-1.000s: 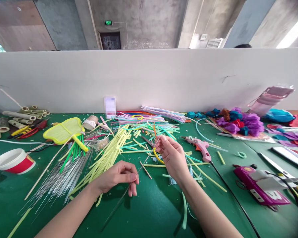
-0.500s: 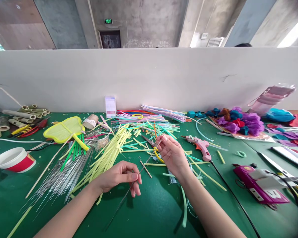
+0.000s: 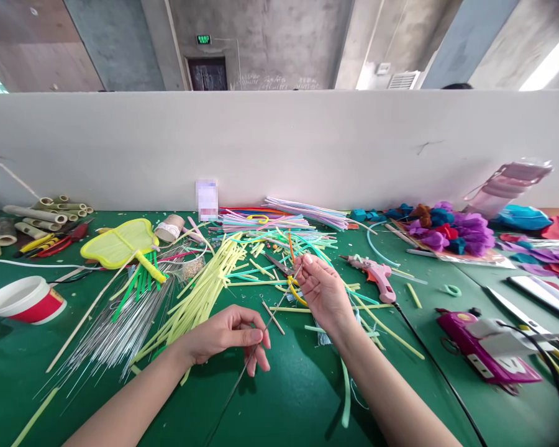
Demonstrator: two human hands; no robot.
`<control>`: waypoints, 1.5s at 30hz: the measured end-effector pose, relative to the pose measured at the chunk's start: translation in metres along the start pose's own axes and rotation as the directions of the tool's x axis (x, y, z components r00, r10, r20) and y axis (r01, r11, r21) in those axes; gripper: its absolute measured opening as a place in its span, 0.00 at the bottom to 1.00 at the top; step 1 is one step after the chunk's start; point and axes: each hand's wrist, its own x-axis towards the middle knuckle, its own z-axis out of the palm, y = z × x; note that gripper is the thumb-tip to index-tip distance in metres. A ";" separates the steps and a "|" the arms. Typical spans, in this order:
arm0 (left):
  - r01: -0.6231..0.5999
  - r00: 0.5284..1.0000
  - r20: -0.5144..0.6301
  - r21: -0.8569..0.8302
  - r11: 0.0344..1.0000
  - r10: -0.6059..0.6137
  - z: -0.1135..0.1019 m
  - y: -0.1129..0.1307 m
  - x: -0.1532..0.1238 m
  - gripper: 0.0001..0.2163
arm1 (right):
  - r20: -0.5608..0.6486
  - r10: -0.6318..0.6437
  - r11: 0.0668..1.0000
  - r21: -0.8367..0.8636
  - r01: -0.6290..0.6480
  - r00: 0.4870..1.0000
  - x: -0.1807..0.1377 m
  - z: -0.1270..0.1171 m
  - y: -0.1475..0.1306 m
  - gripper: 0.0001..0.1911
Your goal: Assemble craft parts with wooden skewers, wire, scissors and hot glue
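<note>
A thin metal wire (image 3: 236,383) runs slantwise between my two hands, its lower end reaching down toward the front of the table. My left hand (image 3: 240,338) pinches it between thumb and fingers partway along. Higher up and to the right, my right hand (image 3: 323,287) grips the wire's upper end with its fingertips. Just behind the right hand lie scissors with yellow handles (image 3: 297,292), partly covered by it. A short thin stick (image 3: 273,318) rests on the table between the hands. Left of the left hand spreads a bundle of yellow-green strips (image 3: 205,285).
Many loose wires (image 3: 121,332) and a yellow fan-shaped piece (image 3: 121,243) lie to the left, near a paper cup (image 3: 25,300). On the right are a pink glue gun (image 3: 377,276) with its cord, a magenta power strip (image 3: 482,354) and large scissors (image 3: 517,310).
My left hand has shifted slightly right along with the wire, whose lower part has swung a little to the right. My right hand has hardly moved.
</note>
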 end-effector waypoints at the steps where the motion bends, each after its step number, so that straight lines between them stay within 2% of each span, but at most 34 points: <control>1: 0.005 1.000 -0.002 0.003 1.000 -0.005 0.000 0.000 0.000 0.14 | 0.001 -0.007 1.000 -0.015 0.007 1.000 0.000 0.000 0.001 0.11; 9: 0.061 0.998 0.002 0.051 0.997 -0.061 0.004 -0.002 0.002 0.15 | 0.027 -0.007 0.989 -0.148 0.011 1.000 0.004 -0.002 0.008 0.14; 11: 0.063 0.998 -0.016 0.128 0.990 -0.061 0.005 -0.003 0.003 0.16 | 0.025 0.012 0.984 -0.178 -0.007 1.000 0.006 -0.005 0.008 0.13; 12: 0.050 0.997 -0.064 0.208 0.977 -0.037 0.004 -0.004 0.003 0.17 | 0.024 0.031 0.981 -0.194 -0.026 0.999 0.006 -0.006 0.009 0.13; 14: 0.018 0.968 -0.233 0.456 0.890 0.099 -0.001 -0.007 0.004 0.17 | 0.020 0.069 0.971 -0.229 -0.063 0.997 0.007 -0.008 0.011 0.14; 15: 0.018 0.926 -0.315 0.592 0.806 0.211 -0.005 -0.008 0.005 0.16 | 0.021 0.084 0.966 -0.247 -0.076 0.996 0.008 -0.009 0.013 0.14; 17: 0.061 0.823 -0.385 0.792 0.608 0.419 -0.015 -0.012 0.006 0.12 | 0.030 0.100 0.954 -0.286 -0.088 0.994 0.008 -0.009 0.020 0.15; 18: 0.084 0.794 -0.378 0.844 0.530 0.477 -0.020 -0.014 0.006 0.11 | 0.040 0.109 0.946 -0.312 -0.091 0.993 0.008 -0.009 0.024 0.16; 21: 0.130 0.781 -0.334 0.914 0.385 0.528 -0.033 -0.019 0.007 0.11 | 0.084 0.139 0.906 -0.413 -0.092 0.987 0.008 -0.008 0.038 0.18; 24: 0.159 0.786 -0.308 0.939 0.305 0.536 -0.039 -0.023 0.008 0.12 | 0.123 0.128 0.836 -0.547 -0.041 0.984 0.008 -0.009 0.050 0.17; 27: 0.163 0.784 -0.285 0.952 0.260 0.552 -0.038 -0.024 0.009 0.13 | 0.159 0.065 0.717 -0.694 0.065 0.985 0.009 -0.011 0.055 0.16; 29: 0.173 0.777 -0.276 0.958 0.230 0.565 -0.034 -0.022 0.008 0.13 | 0.196 0.026 0.604 -0.784 0.141 0.980 0.009 -0.013 0.054 0.15; 31: 0.176 0.782 -0.249 0.968 0.182 0.572 -0.031 -0.019 0.006 0.12 | 0.235 -0.015 0.456 -0.863 0.216 0.972 0.009 -0.015 0.053 0.15; 34: 0.118 0.831 -0.145 0.989 0.084 0.537 -0.029 -0.015 0.002 0.13 | 0.296 -0.099 0.180 -0.934 0.309 0.950 0.008 -0.020 0.051 0.15; 38: 0.057 0.872 -0.065 0.998 0.031 0.484 -0.032 -0.015 0.001 0.12 | 0.364 -0.126 -0.123 -0.929 0.349 0.923 0.013 -0.026 0.049 0.10; 41: 0.073 0.871 -0.076 0.997 0.025 0.485 -0.034 -0.017 0.002 0.08 | 0.392 -0.117 -0.268 -0.897 0.351 0.912 0.022 -0.026 0.047 0.13; 45: 0.067 0.868 -0.070 0.997 0.024 0.493 -0.028 -0.017 0.002 0.08 | 0.413 -0.111 -0.376 -0.860 0.346 0.904 0.031 -0.023 0.042 0.13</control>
